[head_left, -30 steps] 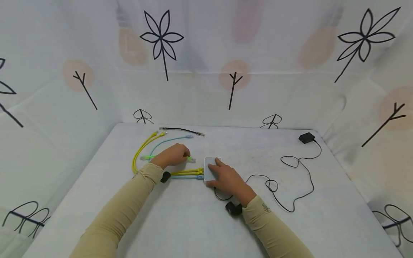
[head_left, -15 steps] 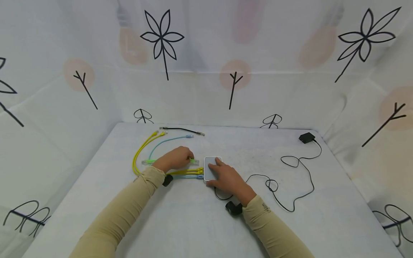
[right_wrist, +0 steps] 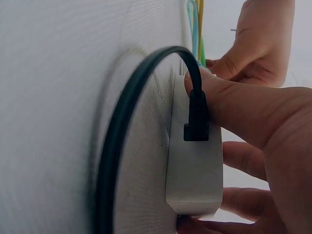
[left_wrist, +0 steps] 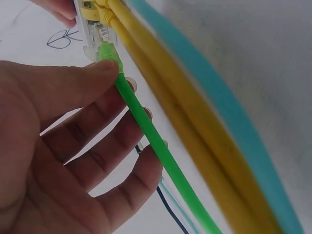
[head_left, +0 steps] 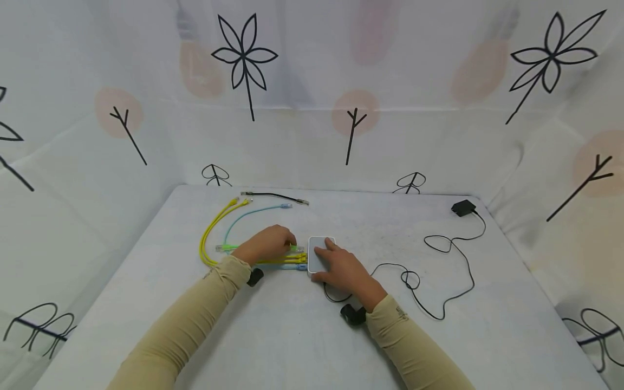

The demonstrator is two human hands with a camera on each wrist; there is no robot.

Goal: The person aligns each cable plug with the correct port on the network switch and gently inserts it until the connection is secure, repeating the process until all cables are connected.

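Note:
My left hand (head_left: pixel 265 245) pinches a green Ethernet cable (left_wrist: pixel 151 134) just behind its clear plug, thumb on one side and fingertips on the other. That plug (left_wrist: pixel 102 36) is right at the port side of a white network switch (right_wrist: pixel 195 170); whether it is in a port cannot be told. Two yellow Ethernet cables (left_wrist: pixel 180 107) and a light blue one (left_wrist: pixel 229 105) run into the same side. My right hand (head_left: pixel 346 273) holds the switch on the table, thumb against its near side and fingers over the top. A black power plug (right_wrist: pixel 197 117) sits in the near side.
Behind the left hand lie the loose yellow ends (head_left: pixel 216 216) and the curved blue end (head_left: pixel 251 211). A short black Ethernet cable (head_left: pixel 275 195) is at the back edge. A black power adapter (head_left: pixel 463 208) stands at back right, its cord (head_left: pixel 455 298) winding towards the switch.
My left hand has moved right and slightly nearer to me, carrying the green cable's plug up to the switch. My right hand and the switch have stayed put.

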